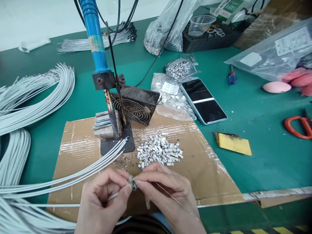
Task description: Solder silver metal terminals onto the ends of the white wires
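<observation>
My left hand [107, 198] is closed in a pinch on the end of a white cable [112, 196], which trails off to the left. My right hand [168, 195] is closed too, its thumb and forefinger meeting the left fingertips at a small shiny part at the cable end [133, 184]; its exact kind is hidden. A thin silvery wire [176, 200] runs through the right hand toward the wrist. Ahead of the hands lies a pile of small silver-white pieces [159, 151]. Several white cables with stripped tips [117, 149] rest beside it, under a blue soldering iron [94, 39] clamped tip down.
Under the work lies a cardboard sheet [207, 175]. A dusty fan [136, 104] leans behind the iron. Bundles of white cable [63, 94] fill the left side. At right are a phone [203, 100], a yellow sponge [235, 144], a screwdriver [232, 76] and red-handled pliers [297, 125].
</observation>
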Tool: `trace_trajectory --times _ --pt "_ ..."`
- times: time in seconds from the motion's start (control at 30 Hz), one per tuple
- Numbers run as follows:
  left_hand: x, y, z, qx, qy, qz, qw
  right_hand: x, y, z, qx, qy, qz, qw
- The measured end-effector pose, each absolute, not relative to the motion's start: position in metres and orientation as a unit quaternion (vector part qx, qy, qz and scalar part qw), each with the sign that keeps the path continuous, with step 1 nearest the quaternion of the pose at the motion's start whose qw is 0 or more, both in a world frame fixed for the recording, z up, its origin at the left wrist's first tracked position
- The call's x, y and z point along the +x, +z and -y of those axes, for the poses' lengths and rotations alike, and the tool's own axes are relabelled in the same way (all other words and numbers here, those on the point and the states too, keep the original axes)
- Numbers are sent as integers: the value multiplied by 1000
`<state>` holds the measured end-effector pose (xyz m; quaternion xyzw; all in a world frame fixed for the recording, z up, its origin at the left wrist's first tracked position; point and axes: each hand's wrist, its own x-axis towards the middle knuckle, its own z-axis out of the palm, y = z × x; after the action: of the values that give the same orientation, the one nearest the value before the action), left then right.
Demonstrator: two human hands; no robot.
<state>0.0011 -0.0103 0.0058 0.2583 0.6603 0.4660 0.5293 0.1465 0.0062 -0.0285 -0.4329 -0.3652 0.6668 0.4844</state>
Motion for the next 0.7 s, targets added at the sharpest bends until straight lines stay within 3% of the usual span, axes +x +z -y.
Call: trace_trajectory --times 0.7 --pt "4 6 8 246 463 -669 528 146 -31 -3 -455 608 424 494"
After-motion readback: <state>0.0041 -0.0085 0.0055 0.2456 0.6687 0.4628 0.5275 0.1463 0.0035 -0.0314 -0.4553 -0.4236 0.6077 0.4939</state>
